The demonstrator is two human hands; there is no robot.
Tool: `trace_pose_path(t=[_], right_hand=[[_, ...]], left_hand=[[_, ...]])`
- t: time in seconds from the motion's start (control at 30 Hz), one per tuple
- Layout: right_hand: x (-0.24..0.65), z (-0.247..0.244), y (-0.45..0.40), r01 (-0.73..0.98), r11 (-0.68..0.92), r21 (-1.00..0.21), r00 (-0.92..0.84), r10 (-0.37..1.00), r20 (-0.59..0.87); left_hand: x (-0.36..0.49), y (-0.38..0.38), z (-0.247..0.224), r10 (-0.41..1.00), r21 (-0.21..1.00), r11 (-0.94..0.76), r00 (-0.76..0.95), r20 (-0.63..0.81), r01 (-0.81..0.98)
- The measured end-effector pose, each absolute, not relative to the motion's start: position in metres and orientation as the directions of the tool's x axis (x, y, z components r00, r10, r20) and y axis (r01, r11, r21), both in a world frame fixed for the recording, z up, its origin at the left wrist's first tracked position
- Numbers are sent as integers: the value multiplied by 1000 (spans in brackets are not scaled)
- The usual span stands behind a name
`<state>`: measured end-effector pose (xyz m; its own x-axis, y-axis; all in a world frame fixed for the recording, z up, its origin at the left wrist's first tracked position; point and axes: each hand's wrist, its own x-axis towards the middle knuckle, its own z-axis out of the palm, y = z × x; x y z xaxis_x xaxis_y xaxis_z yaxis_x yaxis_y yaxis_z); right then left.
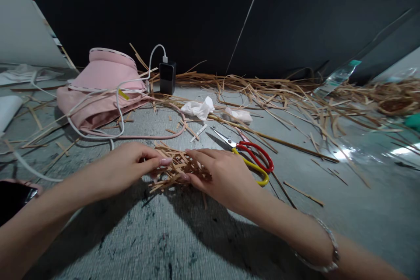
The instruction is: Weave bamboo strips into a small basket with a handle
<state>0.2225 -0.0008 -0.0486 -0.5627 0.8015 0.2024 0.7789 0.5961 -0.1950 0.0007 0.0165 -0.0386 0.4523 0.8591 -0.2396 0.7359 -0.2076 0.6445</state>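
Observation:
A small openwork piece woven from flat tan strips [179, 164] rests low over the grey surface, between my two hands. My left hand [139, 162] pinches its left edge, thumb toward me and fingers bent behind. From the right, my right hand [218, 170] curls over the other side, its thumb at the near edge and its fingers covering part of the weave. Cut strip ends stick out toward the left and front. Scissors [251, 157] with one red and one yellow handle lie just beyond my right hand, their blades slightly apart.
A pink sun hat [105, 70] and a black power bank [167, 78] with a white cable stand at the back left. Crumpled tissue [198, 108], long loose strips [262, 85] and a plastic bottle [337, 79] lie farther back. A phone [15, 201] is at left.

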Motion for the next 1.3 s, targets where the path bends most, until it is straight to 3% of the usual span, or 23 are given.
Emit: trace_pose_path(t=[0.17,0.4,0.67,0.9,1.3], right_hand=[[222,-47,-2,777,595,-205,-569,803,176],[222,-45,-3,777,596,-203,-574,803,159],[223,-51,0,769,610,-188,-581,791,192],[226,-54,0,750,632,-195,-604,775,189],[225,-48,-2,766,602,-226,-577,799,170]], left_hand=[[10,16,-43,827,697,-26,407,-388,717],[19,15,-45,820,730,167,318,-476,663],[24,17,-56,833,814,336,253,-491,474],[31,14,-66,836,873,444,255,-485,205],[16,17,-49,878,777,279,177,-444,564]])
